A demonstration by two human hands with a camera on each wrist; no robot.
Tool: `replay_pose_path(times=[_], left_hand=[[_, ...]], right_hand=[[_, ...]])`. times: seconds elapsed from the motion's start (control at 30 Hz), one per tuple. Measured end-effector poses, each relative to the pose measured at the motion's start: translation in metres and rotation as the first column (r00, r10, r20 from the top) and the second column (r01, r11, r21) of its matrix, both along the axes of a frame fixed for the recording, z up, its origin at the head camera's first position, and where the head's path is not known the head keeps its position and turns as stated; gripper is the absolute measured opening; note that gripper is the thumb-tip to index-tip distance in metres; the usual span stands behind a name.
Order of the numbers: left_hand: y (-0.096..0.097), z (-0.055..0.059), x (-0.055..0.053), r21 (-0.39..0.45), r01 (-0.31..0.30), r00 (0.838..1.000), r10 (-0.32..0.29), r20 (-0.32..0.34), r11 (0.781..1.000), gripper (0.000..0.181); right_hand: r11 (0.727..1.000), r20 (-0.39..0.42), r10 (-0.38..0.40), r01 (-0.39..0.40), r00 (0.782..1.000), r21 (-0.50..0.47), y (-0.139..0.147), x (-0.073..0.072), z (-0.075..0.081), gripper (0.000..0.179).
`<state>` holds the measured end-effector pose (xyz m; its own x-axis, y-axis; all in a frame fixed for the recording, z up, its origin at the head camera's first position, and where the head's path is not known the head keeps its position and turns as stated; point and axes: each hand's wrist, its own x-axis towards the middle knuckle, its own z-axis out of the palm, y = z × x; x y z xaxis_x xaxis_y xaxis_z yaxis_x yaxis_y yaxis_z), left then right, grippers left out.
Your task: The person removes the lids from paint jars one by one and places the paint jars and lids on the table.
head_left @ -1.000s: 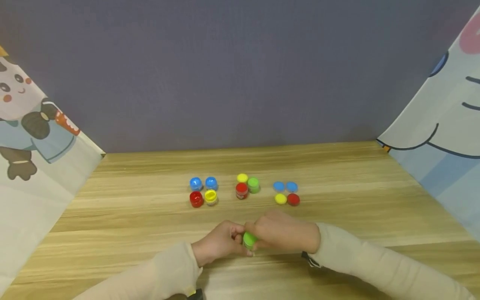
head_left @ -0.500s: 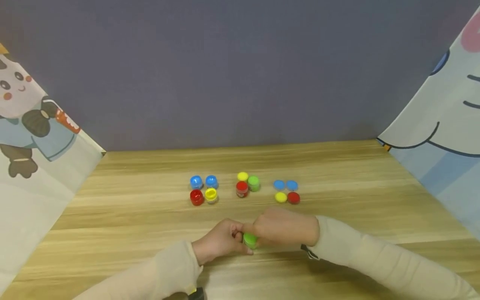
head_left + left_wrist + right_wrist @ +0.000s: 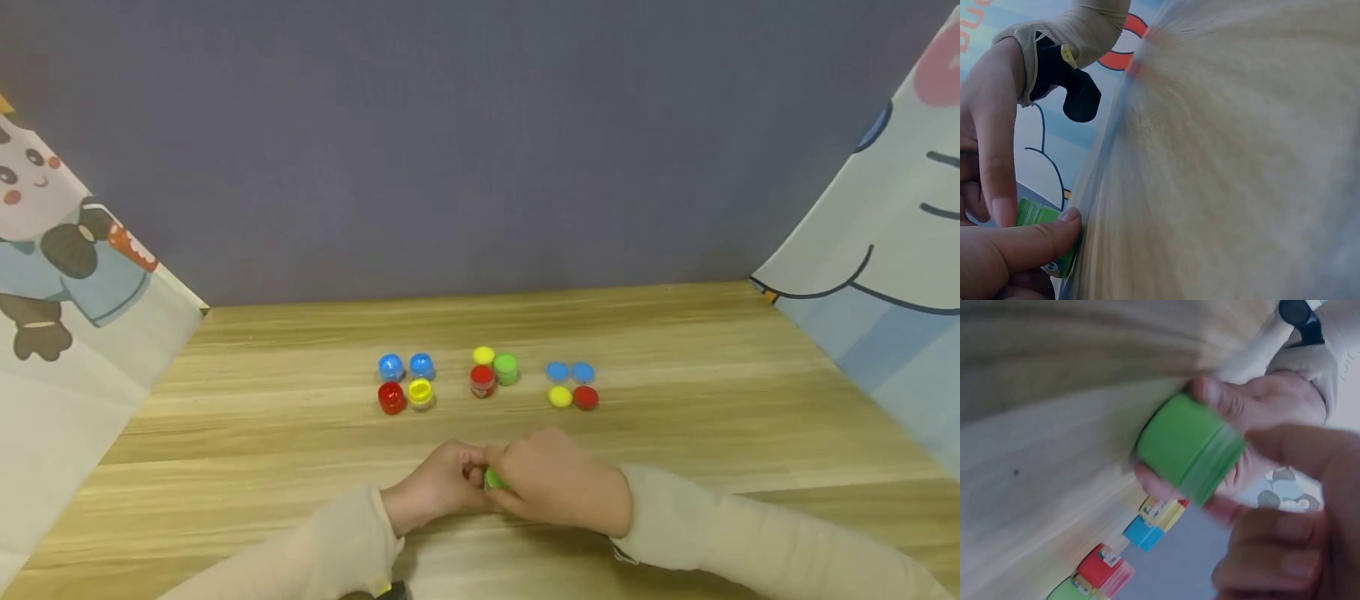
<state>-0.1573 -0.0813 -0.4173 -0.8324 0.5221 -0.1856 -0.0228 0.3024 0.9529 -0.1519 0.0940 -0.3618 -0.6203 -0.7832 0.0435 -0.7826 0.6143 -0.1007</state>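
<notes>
A small green jar (image 3: 1175,440) with a green lid (image 3: 1213,465) stands on its base near the front of the table. My left hand (image 3: 438,482) grips the jar's body low down, thumb on the near side, as the left wrist view shows. My right hand (image 3: 562,483) reaches over from the right and pinches the lid's rim between thumb and forefinger, other fingers curled. In the head view the right hand covers much of the lid.
Behind stand two blue jars, an open red jar (image 3: 391,398) and an open yellow jar (image 3: 421,394) at left. At centre sit a red jar (image 3: 482,381), a green jar (image 3: 506,369) and a yellow piece (image 3: 483,356). Blue, yellow and red lids (image 3: 586,397) lie at right.
My right hand has turned about the lid, its thumb now nearer me and covering more of the green. My left hand keeps its grip in the same place.
</notes>
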Motion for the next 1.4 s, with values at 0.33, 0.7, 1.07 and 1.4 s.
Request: replay_pose_path(times=[0.33, 0.7, 1.07, 1.4], left_hand=[[0.003, 0.0, 0.001, -0.016, -0.017, 1.0, 0.017, -0.009, 1.0, 0.036], [0.004, -0.001, 0.004, 0.01, -0.014, 1.0, 0.014, 0.011, 1.0, 0.031], [0.003, 0.001, 0.003, 0.032, -0.008, 1.0, 0.008, 0.018, 0.999, 0.03], [0.002, 0.002, 0.003, 0.02, -0.002, 1.0, 0.002, -0.01, 1.0, 0.031]], right_hand=[[0.98, -0.095, -0.201, 0.201, 0.975, -0.008, -0.005, 0.004, -0.006, 0.05], [0.967, -0.06, -0.244, 0.247, 0.968, 0.058, -0.009, 0.006, -0.006, 0.051], [0.975, 0.01, -0.212, 0.211, 0.977, 0.075, -0.009, 0.002, -0.001, 0.044], [0.987, 0.083, -0.14, 0.133, 0.987, 0.084, -0.007, 0.002, 0.007, 0.034]])
